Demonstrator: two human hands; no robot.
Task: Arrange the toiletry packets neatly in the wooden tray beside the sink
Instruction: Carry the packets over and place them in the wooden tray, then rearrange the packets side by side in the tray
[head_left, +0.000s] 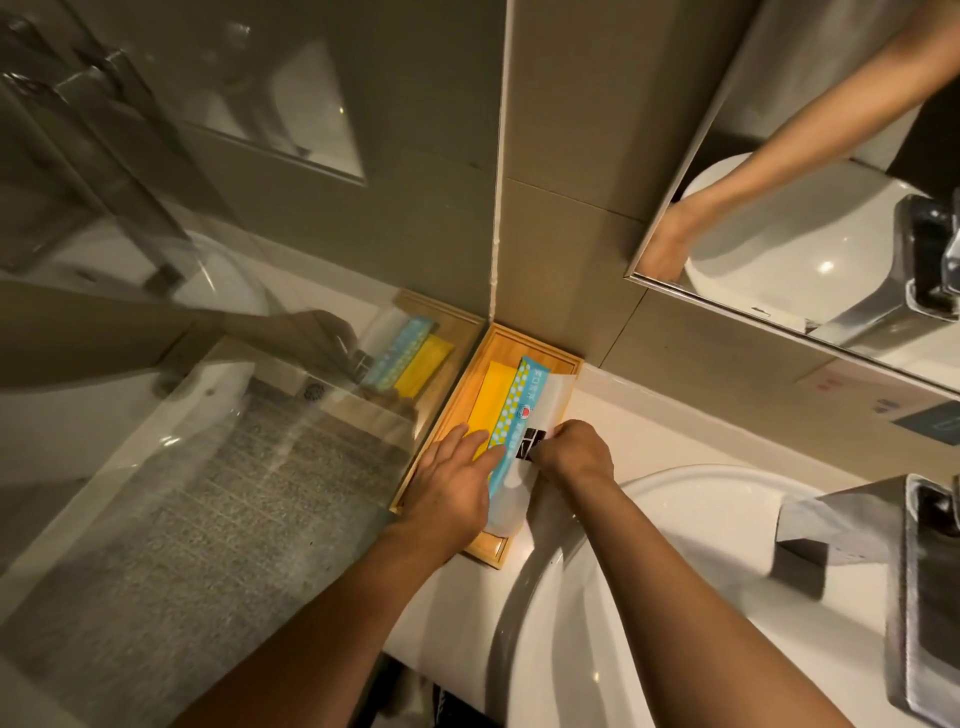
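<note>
Three packets lie in the wooden tray (540, 358), which sits in the corner of the white tabletop (639, 431) between a glass panel (208, 467) on its left and the sink (675, 597) on its right. From the head view, the only one given, all three run lengthwise along the tray, away from the person toward the tiled wall (571, 208). The yellow packet (493, 395) is farthest left, the blue dotted packet (522, 410) lies over its right edge, and a translucent white packet (558, 400) lies beside that, nearest the sink, its near end reaching toward the tray's front rim. The left hand (449, 486) rests flat with fingers spread, pressing down on the near ends of the yellow and blue packets. The right hand (574, 452) is curled, its grip seemingly pinching the white packet around its dark printed patch, though the fingertips are folded under and I cannot tell exactly how they close. The relation that matters is this: the white packet's long axis already runs nearly parallel to the blue one, and the right hand is the nearer to it, so squaring it up looks like a small sideways nudge by that hand while the left one keeps the other two pinned. A mirror (779, 208) above shows a reflected arm.
</note>
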